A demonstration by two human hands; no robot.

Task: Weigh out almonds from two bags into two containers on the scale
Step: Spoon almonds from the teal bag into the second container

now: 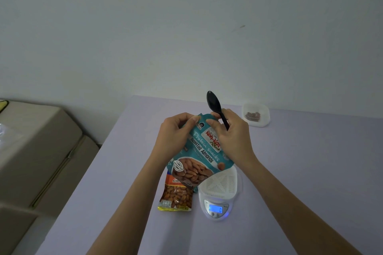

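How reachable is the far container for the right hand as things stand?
Probably not yet: the right hand is full, pinching the teal bag and holding the spoon. The path to the far container over the table looks free.

Colours and patterns seen on the lavender table (300, 172).

The roasted-almond bag (199, 151) is printed teal, with white and black lettering, a red-and-white logo and pictured brown almonds. The second almond bag (176, 194) is coloured orange, edged yellow below, with brown almonds pictured. The spoon (214, 103) is black. The scale (219, 186) is white, its platform ribbed in a radiating grid, its display (215, 209) lit blue. Brown almonds (252, 114) are seen in a translucent white container (265, 118). The sofa (41, 151) is beige.
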